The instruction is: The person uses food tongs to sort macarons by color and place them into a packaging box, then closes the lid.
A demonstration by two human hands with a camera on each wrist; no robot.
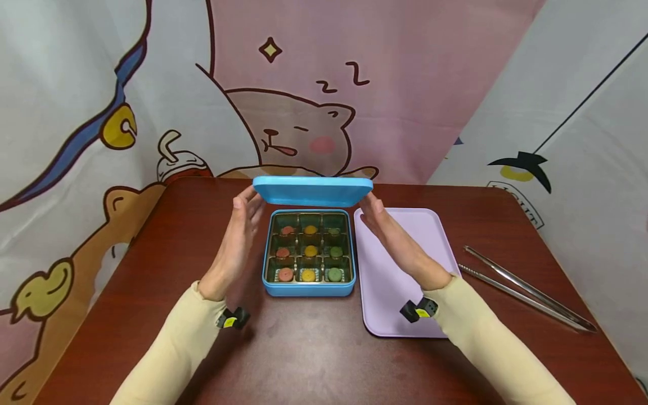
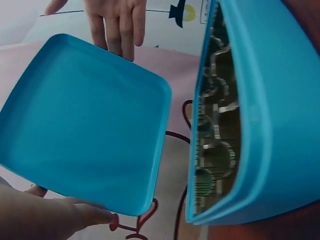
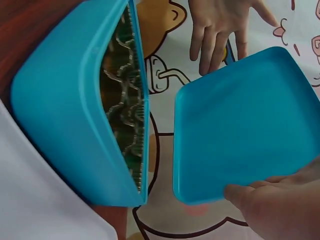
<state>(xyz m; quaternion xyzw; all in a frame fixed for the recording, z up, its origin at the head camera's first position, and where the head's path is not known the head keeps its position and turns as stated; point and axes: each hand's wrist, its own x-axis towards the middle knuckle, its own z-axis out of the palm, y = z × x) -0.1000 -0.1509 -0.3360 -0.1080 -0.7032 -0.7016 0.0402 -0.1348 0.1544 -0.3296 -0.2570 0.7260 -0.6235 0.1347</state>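
Note:
A light-blue box lid (image 1: 314, 192) is tilted up above the far edge of a blue box (image 1: 309, 290). My left hand (image 1: 230, 247) touches the lid's left side with straight fingers, thumb up. On the opposite side my right hand (image 1: 405, 244) touches the lid in the same way, so the lid is held between both hands. The wrist views show the lid's smooth inside (image 2: 90, 125) apart from the box. Within the box, a gold-tinted divided insert (image 1: 297, 261) holds small round pieces in rows: reddish ones (image 1: 286, 274), yellow ones (image 1: 308, 275) and green ones (image 1: 335, 274).
A pale purple tray (image 1: 400, 315) lies just right of the box, partly under my right forearm. Farther right, long metal tweezers (image 1: 526, 289) rest on the brown table (image 1: 304, 349). Behind the table hangs a cartoon-printed cloth (image 1: 405, 112).

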